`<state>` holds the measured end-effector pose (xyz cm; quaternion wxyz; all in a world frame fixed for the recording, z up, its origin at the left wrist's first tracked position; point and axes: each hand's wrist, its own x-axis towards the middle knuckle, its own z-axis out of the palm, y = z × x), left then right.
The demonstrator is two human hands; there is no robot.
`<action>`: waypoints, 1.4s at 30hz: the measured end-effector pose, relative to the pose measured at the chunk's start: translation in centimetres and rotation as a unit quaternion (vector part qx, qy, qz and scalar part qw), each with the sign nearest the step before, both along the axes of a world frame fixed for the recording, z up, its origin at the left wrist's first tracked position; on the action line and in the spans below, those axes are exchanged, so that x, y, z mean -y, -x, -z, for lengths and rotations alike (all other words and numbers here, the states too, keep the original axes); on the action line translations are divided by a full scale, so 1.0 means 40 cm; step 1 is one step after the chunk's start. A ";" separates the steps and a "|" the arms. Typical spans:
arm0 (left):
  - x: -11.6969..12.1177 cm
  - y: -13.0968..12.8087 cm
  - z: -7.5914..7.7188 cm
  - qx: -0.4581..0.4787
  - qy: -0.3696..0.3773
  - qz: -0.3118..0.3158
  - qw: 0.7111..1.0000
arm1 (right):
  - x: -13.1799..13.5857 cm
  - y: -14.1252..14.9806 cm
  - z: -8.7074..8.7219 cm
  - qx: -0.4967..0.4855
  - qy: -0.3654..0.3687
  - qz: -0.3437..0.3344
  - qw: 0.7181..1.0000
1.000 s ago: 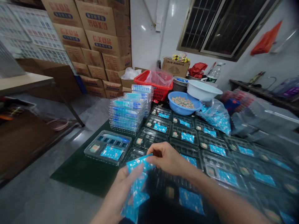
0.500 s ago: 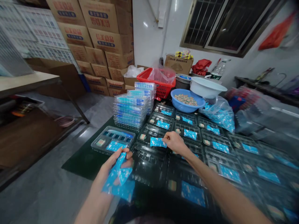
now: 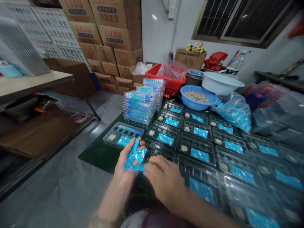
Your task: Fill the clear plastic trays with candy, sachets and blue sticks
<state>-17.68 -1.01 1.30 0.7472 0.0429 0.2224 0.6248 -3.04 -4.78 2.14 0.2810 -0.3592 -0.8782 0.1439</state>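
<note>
Several small blue patterned packets (image 3: 133,161) are bunched in my left hand (image 3: 127,161), its fingers closed round them. My right hand (image 3: 163,180) is beside it, with thumb and finger pinching the end of one of these packets. Clear plastic trays lie in rows on the dark green table; one tray (image 3: 158,134) behind my hands holds a blue packet (image 3: 165,139) and a small pale striped block (image 3: 151,133). Left of it, another tray (image 3: 114,128) has a similar block and packet, with blue items along its compartments. A tray under my right hand is partly hidden.
Stacked filled trays (image 3: 139,106) stand at the table's back left. Behind the rows are a blue basin (image 3: 187,103) of small pieces, a red basket (image 3: 172,85), a white basin (image 3: 220,83) and a bag of blue packets (image 3: 235,114). Cartons (image 3: 114,38) line the wall.
My right hand has left a blue packet in the middle tray and come back to my left hand, now pinching a packet there. The view has shifted slightly left.
</note>
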 end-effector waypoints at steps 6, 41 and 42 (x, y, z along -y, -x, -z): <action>-0.009 0.040 -0.026 -0.011 0.000 -0.026 1.000 | -0.019 -0.060 -0.027 -0.182 0.153 0.036 0.971; 0.112 -0.103 0.038 -0.342 0.158 -0.014 0.926 | 0.005 -0.020 -0.005 -0.294 0.322 0.195 0.879; 0.111 -0.105 0.039 -0.346 0.172 0.003 0.922 | 0.004 -0.027 -0.001 -0.298 0.321 0.192 0.878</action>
